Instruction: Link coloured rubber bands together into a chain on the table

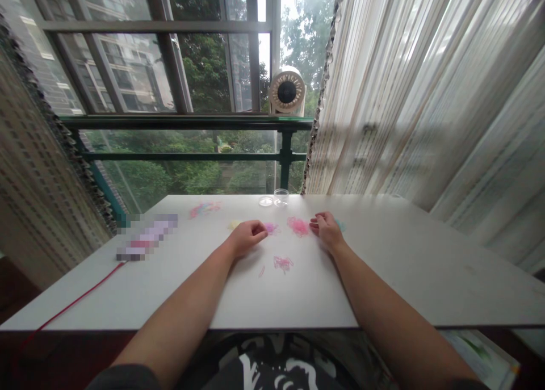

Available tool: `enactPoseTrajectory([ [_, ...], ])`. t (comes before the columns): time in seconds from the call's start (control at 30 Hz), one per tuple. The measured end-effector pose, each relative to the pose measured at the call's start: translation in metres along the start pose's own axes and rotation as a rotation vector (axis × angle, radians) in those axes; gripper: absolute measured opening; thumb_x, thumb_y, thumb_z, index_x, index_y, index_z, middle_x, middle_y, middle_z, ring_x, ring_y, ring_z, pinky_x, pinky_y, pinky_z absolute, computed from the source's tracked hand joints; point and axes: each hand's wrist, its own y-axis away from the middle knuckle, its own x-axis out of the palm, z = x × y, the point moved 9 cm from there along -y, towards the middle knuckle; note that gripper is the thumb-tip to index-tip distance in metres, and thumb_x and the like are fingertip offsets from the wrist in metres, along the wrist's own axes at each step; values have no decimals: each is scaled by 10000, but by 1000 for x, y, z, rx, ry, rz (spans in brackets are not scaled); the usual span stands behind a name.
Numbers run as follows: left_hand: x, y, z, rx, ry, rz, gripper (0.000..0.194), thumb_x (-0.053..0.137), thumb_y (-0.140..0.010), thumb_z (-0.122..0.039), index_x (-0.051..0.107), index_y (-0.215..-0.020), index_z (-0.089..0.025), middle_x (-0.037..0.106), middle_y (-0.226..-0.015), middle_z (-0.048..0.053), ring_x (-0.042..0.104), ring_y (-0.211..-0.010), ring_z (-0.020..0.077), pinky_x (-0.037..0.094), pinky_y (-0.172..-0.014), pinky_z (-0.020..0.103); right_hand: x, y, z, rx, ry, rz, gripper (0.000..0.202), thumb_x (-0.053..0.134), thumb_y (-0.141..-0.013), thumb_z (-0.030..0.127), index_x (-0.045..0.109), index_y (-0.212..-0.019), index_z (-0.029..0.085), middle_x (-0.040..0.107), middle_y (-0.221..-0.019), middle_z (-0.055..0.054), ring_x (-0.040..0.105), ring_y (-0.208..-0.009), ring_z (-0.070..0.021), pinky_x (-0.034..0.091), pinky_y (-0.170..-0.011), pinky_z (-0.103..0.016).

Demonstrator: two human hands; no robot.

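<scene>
Head view: smooth white table (404,276) spreading rightward past the hands toward a slanting edge.
Left hand (248,237): narrow grip curling beside thin-stranded purple pile (272,228); whether it is holding any, I cannot tell.
Right hand (327,231): loosely wide grip hovering between tangled pink pile (298,226) and teal pile (340,225).
Red pile (283,263): lying nearer the front edge, between the forearms.
Clear dish (281,198): round, standing near the back edge.

The left hand (249,237) is positioned beside the purple pile (271,228). The right hand (327,230) is located between the bright pink pile (298,226) and the teal pile (340,225). A clear round container (281,198) stands near the far edge of the white table (409,265).
</scene>
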Motion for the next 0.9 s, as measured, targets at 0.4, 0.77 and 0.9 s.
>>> enactPoseTrajectory([
  [0.4,-10,0,1,-40,-12,-21,281,540,-689,-391,623,-727,-125,512,-539,-14,406,-504,84,308,-480,199,-22,-4,8,-22,77,-32,166,396,-714,311,484,-741,173,535,-492,22,457,-354,-85,337,-340,-185],
  [0.77,4,16,10,-208,-7,311,417,547,-654,-514,610,-541,-118,601,-499,41,497,-433,103,331,-440,199,5,5,4,-4,116,133,168,405,-724,311,491,-771,174,537,-470,38,526,-394,-105,349,-368,-181],
  [0.9,17,26,8,-251,-10,452,368,653,-536,-501,624,-517,-135,588,-461,19,466,-394,93,284,-407,202,1,6,16,-74,146,103,190,408,-727,317,520,-749,166,563,-492,21,501,-418,-101,359,-412,-196],
])
